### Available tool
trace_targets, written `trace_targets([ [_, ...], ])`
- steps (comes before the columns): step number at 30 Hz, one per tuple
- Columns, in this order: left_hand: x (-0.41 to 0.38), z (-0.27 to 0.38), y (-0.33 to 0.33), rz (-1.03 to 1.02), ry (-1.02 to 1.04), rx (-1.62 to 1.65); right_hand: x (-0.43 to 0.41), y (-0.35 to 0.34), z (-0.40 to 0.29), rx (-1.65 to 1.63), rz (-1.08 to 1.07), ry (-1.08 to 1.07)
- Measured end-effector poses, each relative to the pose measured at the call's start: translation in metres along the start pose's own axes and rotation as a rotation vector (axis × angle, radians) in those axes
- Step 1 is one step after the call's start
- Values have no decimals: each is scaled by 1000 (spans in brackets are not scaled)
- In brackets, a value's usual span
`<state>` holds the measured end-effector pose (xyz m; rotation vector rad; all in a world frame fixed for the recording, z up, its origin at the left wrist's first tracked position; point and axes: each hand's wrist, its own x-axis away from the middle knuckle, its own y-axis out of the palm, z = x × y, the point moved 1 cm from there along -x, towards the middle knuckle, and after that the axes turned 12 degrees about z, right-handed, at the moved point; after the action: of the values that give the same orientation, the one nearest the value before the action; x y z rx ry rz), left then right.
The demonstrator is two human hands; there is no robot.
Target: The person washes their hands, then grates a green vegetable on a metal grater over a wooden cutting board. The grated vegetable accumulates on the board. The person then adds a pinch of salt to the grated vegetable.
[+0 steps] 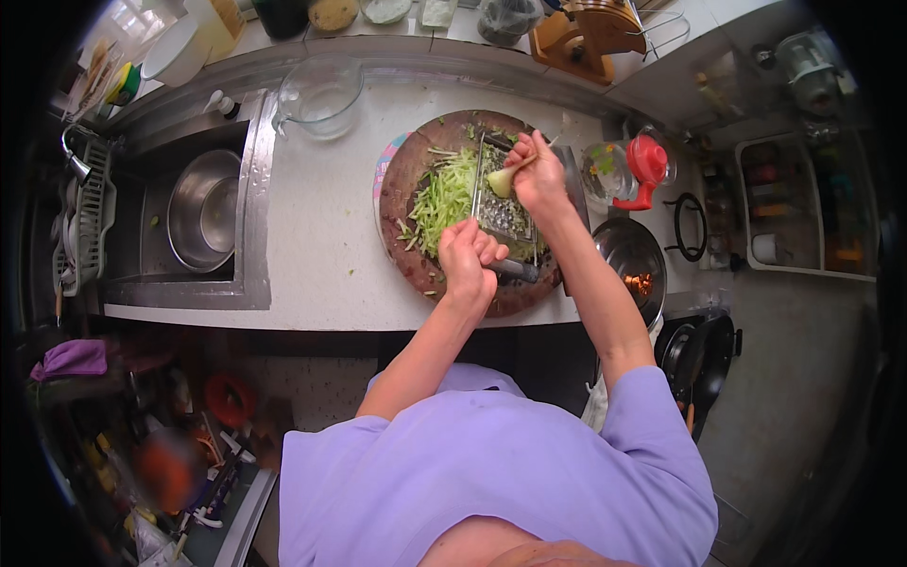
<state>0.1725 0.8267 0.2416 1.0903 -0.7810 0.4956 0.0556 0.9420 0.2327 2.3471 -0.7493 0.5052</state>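
Observation:
My left hand (469, 261) grips the dark handle (521, 270) of a metal grater (511, 218), which lies tilted on a round wooden chopping board (407, 273). In my right hand (536, 173) is a pale green piece of vegetable (500, 183), held over the perforated face of the grater; whether it touches the metal I cannot tell. A thin pale strip or stem runs through those fingers. Light green shreds (445, 202) are heaped on the board, left of the grater. Finer bits cling to the grater's face.
Behind the board stands a glass bowl (322, 99). Right of it are a glass jug with a red lid (646, 161) and a steel bowl or pan (631, 259). A sink (159, 276) at left holds a metal basin (205, 212). Jars and a wooden rack (592, 35) line the back ledge.

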Motion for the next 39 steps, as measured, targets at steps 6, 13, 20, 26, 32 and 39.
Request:
trace_targets([
  [6, -6, 4, -5, -64, -65, 40, 54, 1, 0, 369, -254, -107],
  [13, -4, 0, 4, 14, -60, 39, -47, 27, 18, 683, -154, -831],
  [20, -1, 5, 5, 15, -100, 52, 34, 2, 9, 664, -372, -403],
  [26, 1, 5, 7, 2, -95, 60, -51, 4, 9, 680, -250, -506],
  [32, -3, 3, 1, 9, -98, 28, 14, -6, 12, 668, -333, -332],
  [39, -5, 0, -5, -68, -102, 20, -77, -6, 2, 791, -197, -230],
])
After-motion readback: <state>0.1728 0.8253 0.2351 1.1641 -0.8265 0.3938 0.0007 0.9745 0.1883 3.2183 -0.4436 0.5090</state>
